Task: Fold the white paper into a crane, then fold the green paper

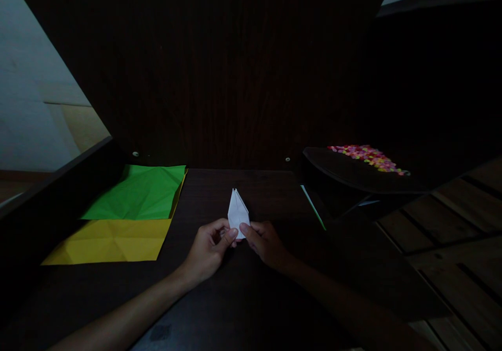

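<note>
A small piece of folded white paper (238, 212) is held up over the dark table, its narrow split point facing away from me. My left hand (214, 244) pinches its lower left edge, thumb on the front face and fingers curled behind. On the lower right edge, my right hand (266, 241) grips it in the same way, thumb on top. Both thumbs nearly meet at the bottom of the fold. The paper's back side and most fingertips are hidden.
To the left lie a creased green sheet (137, 191) and, partly beneath it, a creased yellow sheet (113, 241). A dark upright panel (235, 79) rises behind the table (270, 189). At right, a curved shelf (353, 176) bears a heap of small colourful pieces (368, 157).
</note>
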The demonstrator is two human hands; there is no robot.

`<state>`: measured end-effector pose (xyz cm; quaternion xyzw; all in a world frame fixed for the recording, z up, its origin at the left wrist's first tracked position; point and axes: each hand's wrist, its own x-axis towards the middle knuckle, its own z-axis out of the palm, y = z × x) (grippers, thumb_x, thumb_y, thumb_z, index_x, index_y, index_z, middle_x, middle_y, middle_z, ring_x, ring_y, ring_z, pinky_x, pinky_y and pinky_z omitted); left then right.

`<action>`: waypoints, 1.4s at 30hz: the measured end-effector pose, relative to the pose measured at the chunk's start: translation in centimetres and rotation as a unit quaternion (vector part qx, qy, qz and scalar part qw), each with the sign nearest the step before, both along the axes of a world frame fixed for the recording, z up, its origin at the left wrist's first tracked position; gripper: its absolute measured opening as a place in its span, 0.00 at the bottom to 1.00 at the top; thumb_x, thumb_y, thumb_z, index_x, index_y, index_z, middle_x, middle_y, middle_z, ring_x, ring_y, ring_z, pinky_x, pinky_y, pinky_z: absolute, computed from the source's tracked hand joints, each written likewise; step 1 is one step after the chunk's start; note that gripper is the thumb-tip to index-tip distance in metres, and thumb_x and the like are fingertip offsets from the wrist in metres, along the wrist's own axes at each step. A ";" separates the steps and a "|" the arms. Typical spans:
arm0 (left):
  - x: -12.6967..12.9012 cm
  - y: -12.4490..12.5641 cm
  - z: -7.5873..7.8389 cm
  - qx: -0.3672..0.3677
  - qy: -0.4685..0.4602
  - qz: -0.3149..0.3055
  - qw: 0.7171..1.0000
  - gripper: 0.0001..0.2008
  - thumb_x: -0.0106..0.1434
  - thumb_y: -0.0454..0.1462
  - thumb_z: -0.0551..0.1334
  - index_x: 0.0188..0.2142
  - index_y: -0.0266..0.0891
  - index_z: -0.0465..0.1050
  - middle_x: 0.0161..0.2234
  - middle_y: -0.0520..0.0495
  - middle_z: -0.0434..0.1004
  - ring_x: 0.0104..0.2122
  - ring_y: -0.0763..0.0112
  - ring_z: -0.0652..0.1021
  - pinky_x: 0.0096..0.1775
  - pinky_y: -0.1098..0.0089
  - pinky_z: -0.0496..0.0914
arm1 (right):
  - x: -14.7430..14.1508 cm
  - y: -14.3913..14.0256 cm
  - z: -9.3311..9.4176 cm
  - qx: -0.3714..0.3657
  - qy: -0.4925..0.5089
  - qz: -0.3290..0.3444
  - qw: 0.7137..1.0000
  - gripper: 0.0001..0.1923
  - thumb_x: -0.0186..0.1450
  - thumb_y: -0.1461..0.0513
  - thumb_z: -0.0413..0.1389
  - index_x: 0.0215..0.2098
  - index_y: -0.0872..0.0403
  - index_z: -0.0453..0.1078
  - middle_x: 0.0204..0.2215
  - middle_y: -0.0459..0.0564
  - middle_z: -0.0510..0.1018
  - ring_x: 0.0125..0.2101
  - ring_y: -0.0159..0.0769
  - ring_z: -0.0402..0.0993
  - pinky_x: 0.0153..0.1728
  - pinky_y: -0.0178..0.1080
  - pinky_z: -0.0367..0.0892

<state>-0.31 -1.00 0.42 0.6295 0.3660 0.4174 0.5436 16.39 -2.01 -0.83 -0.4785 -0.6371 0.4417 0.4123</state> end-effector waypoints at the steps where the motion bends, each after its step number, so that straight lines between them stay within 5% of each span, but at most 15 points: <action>1: 0.0 0.0 0.0 0.000 -0.001 -0.003 1.000 0.18 0.61 0.49 0.64 0.27 0.36 0.73 0.22 0.51 0.72 0.24 0.72 0.71 0.30 0.73 0.66 | 0.0 0.0 0.0 -0.007 0.009 0.001 1.000 0.28 0.65 0.45 0.47 0.15 0.53 0.56 0.12 0.40 0.55 0.16 0.27 0.52 0.19 0.34 0.47; 11: -0.1 0.0 0.0 -0.033 0.005 -0.064 0.997 0.17 0.63 0.48 0.63 0.29 0.36 0.74 0.24 0.50 0.74 0.25 0.72 0.72 0.31 0.72 0.66 | 0.2 0.4 0.2 -0.050 0.043 -0.043 0.997 0.32 0.62 0.37 0.46 0.17 0.53 0.61 0.12 0.43 0.60 0.16 0.29 0.57 0.18 0.33 0.53; 18: -0.1 0.2 0.4 -0.050 0.010 -0.086 0.995 0.16 0.63 0.47 0.63 0.29 0.35 0.74 0.24 0.50 0.74 0.26 0.71 0.73 0.32 0.71 0.66 | 0.4 0.4 0.3 -0.005 0.036 -0.043 0.998 0.25 0.65 0.43 0.48 0.23 0.53 0.58 0.19 0.42 0.62 0.21 0.29 0.59 0.20 0.32 0.54; 25: 0.0 0.2 0.1 -0.031 0.011 -0.023 0.999 0.14 0.63 0.46 0.62 0.34 0.37 0.76 0.25 0.51 0.74 0.27 0.71 0.73 0.32 0.71 0.67 | 0.8 0.6 0.1 0.020 0.016 -0.032 0.999 0.24 0.66 0.48 0.50 0.19 0.53 0.55 0.17 0.40 0.57 0.20 0.27 0.55 0.21 0.31 0.52; 33: -0.3 0.7 0.4 -0.076 -0.036 -0.003 0.996 0.16 0.57 0.48 0.68 0.29 0.35 0.78 0.23 0.50 0.75 0.25 0.70 0.73 0.30 0.72 0.66 | 0.3 0.9 0.3 -0.140 0.149 0.036 0.978 0.26 0.62 0.42 0.51 0.27 0.57 0.69 0.17 0.45 0.69 0.15 0.27 0.62 0.12 0.29 0.50; 42: -0.5 0.8 0.2 -0.102 -0.045 0.020 0.994 0.14 0.57 0.46 0.68 0.28 0.35 0.80 0.24 0.48 0.75 0.26 0.69 0.71 0.29 0.71 0.64 | 0.6 0.6 0.1 -0.076 0.095 -0.004 0.993 0.24 0.63 0.44 0.53 0.22 0.54 0.61 0.17 0.40 0.62 0.17 0.26 0.59 0.15 0.28 0.55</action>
